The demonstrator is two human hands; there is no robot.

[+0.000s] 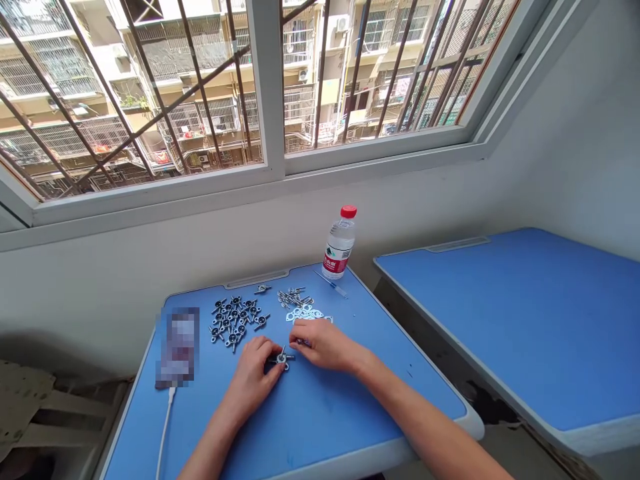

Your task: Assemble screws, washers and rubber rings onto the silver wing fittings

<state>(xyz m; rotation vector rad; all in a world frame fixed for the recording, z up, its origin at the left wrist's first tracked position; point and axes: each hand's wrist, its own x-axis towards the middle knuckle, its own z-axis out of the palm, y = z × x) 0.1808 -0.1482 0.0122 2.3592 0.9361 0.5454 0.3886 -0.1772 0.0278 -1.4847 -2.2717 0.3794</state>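
My left hand (256, 371) rests on the blue desk (320, 413) with its fingers closed on a small metal fastener (283, 359). Just to the right of it, my right hand (324, 343) lies knuckles up with fingers curled, pinching something small I cannot make out. Beyond the hands lies a cluster of several dark metal fasteners (235, 320). A pile of small screws (293, 296) and several flat white plates (306, 313) sit right above my right hand.
A water bottle with a red cap (340, 243) stands at the desk's far edge, a thin pen (331, 284) beside it. A blurred phone (178, 347) with a white cable (164, 433) lies at the left. A second blue desk (525, 320) stands at the right.
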